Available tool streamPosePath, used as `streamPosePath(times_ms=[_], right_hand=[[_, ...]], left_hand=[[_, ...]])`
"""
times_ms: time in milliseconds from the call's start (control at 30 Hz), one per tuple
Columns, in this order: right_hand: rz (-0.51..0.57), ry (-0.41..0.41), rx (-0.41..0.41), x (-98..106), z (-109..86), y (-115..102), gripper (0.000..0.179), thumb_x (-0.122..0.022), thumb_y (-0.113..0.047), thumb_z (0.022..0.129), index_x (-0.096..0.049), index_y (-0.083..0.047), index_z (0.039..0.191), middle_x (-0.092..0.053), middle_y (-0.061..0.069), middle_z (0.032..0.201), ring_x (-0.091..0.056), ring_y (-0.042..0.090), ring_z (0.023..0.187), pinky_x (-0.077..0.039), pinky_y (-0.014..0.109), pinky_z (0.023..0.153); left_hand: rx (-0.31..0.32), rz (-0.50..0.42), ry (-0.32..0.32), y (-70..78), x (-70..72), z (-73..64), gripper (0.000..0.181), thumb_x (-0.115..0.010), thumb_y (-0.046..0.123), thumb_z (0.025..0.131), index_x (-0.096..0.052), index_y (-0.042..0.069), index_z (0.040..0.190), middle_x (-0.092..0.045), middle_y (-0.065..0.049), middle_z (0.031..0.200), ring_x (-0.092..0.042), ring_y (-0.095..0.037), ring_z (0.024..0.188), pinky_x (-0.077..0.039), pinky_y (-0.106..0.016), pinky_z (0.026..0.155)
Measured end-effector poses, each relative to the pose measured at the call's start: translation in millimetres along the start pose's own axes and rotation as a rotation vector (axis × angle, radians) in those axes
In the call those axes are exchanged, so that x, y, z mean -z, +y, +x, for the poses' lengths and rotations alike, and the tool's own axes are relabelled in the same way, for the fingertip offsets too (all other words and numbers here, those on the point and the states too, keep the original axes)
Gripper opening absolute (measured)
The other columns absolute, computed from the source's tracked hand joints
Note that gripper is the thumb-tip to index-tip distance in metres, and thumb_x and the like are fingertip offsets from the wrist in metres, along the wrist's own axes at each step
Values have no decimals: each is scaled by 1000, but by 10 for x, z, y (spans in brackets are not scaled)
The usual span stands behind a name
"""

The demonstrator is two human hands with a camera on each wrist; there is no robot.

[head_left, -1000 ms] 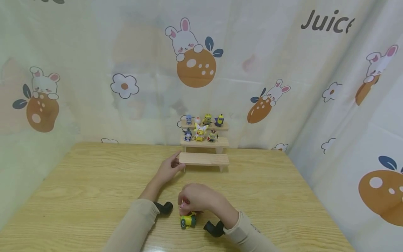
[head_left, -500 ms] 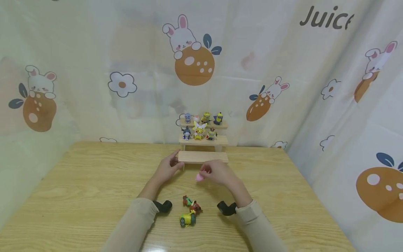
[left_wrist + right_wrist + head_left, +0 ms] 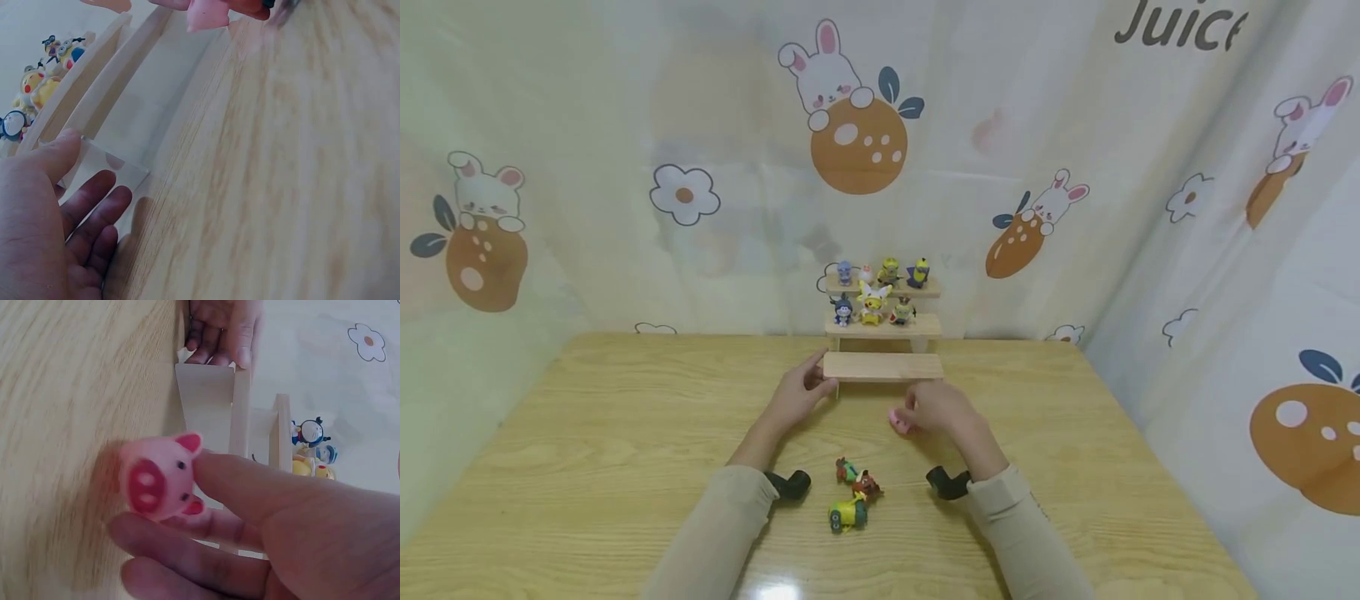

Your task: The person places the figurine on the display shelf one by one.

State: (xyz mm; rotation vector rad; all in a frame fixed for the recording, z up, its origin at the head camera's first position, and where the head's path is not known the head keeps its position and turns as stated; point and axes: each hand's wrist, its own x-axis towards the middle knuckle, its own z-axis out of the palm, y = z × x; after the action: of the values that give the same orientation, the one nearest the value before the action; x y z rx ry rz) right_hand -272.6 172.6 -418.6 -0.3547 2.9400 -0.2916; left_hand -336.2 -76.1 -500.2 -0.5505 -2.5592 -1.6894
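Note:
My right hand (image 3: 942, 407) pinches a pink pig figurine (image 3: 156, 478) between thumb and fingers, just in front of the lowest step of a wooden tiered display stand (image 3: 883, 367). The pig's snout and face show in the right wrist view. With thumb and fingers around its left end, my left hand (image 3: 795, 397) grips that bottom step. In the left wrist view the left thumb (image 3: 62, 153) lies against the board's end and the other fingers curl beside the leg. Several small figurines (image 3: 872, 307) stand on the two upper steps; the bottom step is bare.
On the table (image 3: 647, 450), between the forearms, lie a yellow-green minion figurine (image 3: 847, 515), a reddish-brown figurine (image 3: 867, 483) and a green and brown figurine (image 3: 846, 470). A printed curtain (image 3: 737, 275) hangs behind the table.
My right hand has picked the pink pig out of the loose group and carried it forward and right to the front of the stand. The left hand keeps its place at the bottom step.

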Motion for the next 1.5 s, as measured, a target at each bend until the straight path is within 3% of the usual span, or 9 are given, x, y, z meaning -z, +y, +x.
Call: streamPosePath(times_ms=[200, 267, 367, 467, 600, 733, 1133, 1367, 1500], right_hand=[[116, -54, 35, 10, -62, 101, 25, -66, -30, 88, -63, -9, 76, -63, 3, 65, -53, 13, 56, -41, 27, 53], [146, -43, 71, 37, -76, 133, 23, -68, -27, 87, -66, -5, 92, -68, 8, 82, -61, 17, 70, -48, 31, 63], [133, -29, 166, 62, -81, 157, 41, -73, -21, 84, -61, -4, 118, -63, 12, 112, -61, 25, 98, -50, 39, 84], [109, -65, 296, 38, -70, 148, 52, -76, -11, 79, -58, -6, 127, -54, 15, 129, -53, 31, 117, -45, 44, 97], [75, -112, 387, -34, -64, 88, 46, -72, 0, 75, -64, -8, 120, -57, 11, 123, -53, 26, 112, -46, 40, 93], [42, -83, 407, -80, -62, 33, 35, -66, 4, 79, -69, -8, 112, -63, 7, 111, -57, 22, 101, -47, 36, 87], [-16, 25, 318, -103, -46, 12, 16, -68, -2, 75, -71, -7, 90, -56, -1, 79, -46, 13, 76, -39, 27, 67], [-64, 51, 342, -95, -56, 5, 10, -68, 0, 74, -68, -9, 79, -50, -1, 74, -43, 14, 74, -35, 26, 64], [-57, 61, 300, -78, -59, -8, 17, -70, 0, 75, -72, -3, 91, -62, 4, 84, -51, 18, 83, -43, 31, 72]], left_hand=[[2, -14, -16, -25, -20, -17, 68, -66, 31, 90, -35, 12, 147, -65, -11, 105, -62, -20, 94, -50, -37, 87], [4, -15, -15, -25, -19, -24, 69, -65, 33, 90, -35, 12, 148, -65, -11, 106, -62, -21, 96, -50, -38, 88], [14, -14, -8, -23, -10, -32, 68, -65, 33, 90, -35, 14, 148, -64, -11, 107, -62, -21, 98, -50, -39, 89], [25, -11, -3, -19, -2, -35, 66, -65, 32, 90, -35, 16, 148, -64, -11, 107, -62, -22, 99, -50, -39, 90], [15, -7, -6, -17, -14, -36, 66, -65, 29, 91, -36, 13, 147, -65, -12, 107, -62, -22, 97, -50, -38, 89], [5, -12, -3, -20, -24, -37, 66, -65, 28, 91, -35, 11, 147, -65, -13, 107, -62, -23, 97, -50, -39, 89], [17, -4, -8, 34, 2, -40, 66, -64, 29, 91, -35, 11, 148, -64, -11, 107, -62, -22, 98, -50, -39, 89], [3, -8, -3, 31, 6, -26, 67, -65, 29, 91, -35, 10, 147, -64, -12, 106, -62, -22, 97, -50, -39, 88], [7, -5, -4, 21, 8, -19, 66, -65, 29, 91, -35, 12, 147, -64, -11, 107, -62, -22, 97, -50, -39, 88]])
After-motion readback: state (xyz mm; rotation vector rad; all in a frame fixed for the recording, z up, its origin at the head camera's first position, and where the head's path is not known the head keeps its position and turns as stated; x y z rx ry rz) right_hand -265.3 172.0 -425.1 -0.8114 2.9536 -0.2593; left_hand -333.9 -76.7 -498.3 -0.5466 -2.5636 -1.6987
